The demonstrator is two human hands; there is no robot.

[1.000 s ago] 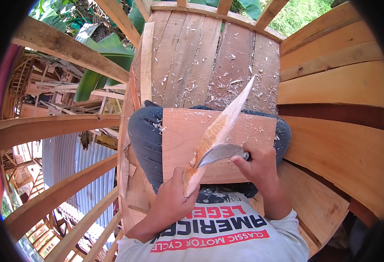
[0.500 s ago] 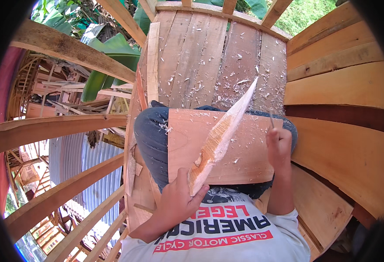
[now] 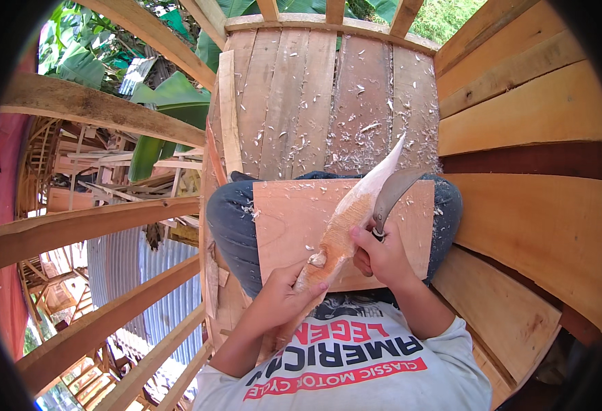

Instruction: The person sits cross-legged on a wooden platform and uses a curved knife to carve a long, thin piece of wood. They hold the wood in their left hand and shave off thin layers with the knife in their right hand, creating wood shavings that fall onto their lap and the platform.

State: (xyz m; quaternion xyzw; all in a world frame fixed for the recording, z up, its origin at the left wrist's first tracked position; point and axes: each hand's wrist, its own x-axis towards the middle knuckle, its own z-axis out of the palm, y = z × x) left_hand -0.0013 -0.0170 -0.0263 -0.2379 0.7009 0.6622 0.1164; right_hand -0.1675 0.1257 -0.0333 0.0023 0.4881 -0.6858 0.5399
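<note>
- The left hand (image 3: 284,298) is clamped around the lower end of a long, tapered piece of wood (image 3: 352,219), fingers wrapped over its near end.
- The piece of wood runs diagonally from the left hand up and to the right; its pointed tip reaches past the far edge of the board (image 3: 284,219).
- The surface of the piece of wood is pale and freshly cut, with rougher orange grain along its lower half.
- The right hand (image 3: 382,257) is closed on the handle of a curved knife (image 3: 391,193), just beside the right side of the piece of wood.
- The knife blade is grey and arcs upward and to the right from the hand; its inner edge lies against or very close to the upper part of the piece of wood, and contact cannot be confirmed.
- The board is a flat, square, reddish panel resting across the person's lap, on legs in dark blue trousers (image 3: 229,219).
- Small shavings (image 3: 366,127) lie scattered on the board, on the trousers and on the plank floor (image 3: 294,103) beyond the knees.
- Wide planks (image 3: 527,116) stand stacked along the right side of the floor.
</note>
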